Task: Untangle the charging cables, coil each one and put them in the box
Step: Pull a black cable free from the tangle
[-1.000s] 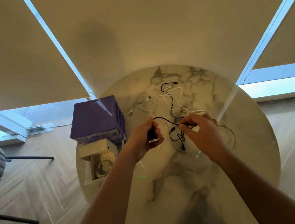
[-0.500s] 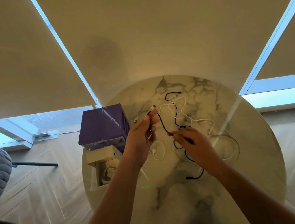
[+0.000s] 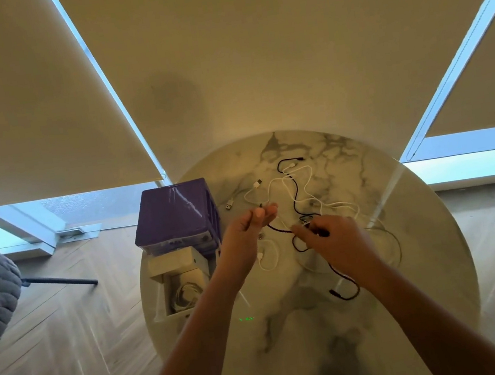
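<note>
Black cable [image 3: 281,230] is now stretched between the two hands over the marble table [image 3: 424,257]; a second ago they were close together at the tangle. Left hand [image 3: 248,235] pinches one end and right hand [image 3: 336,240] pinches the middle, so it is probably coming free of the white cables [image 3: 308,201], but nothing is coiled for the box [image 3: 166,289] yet.

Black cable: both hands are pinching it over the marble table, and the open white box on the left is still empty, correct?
Not quite. In the head view the open white box already holds a coiled pale cable. The rest stands: left hand and right hand pinch the black cable over the marble table.
</note>
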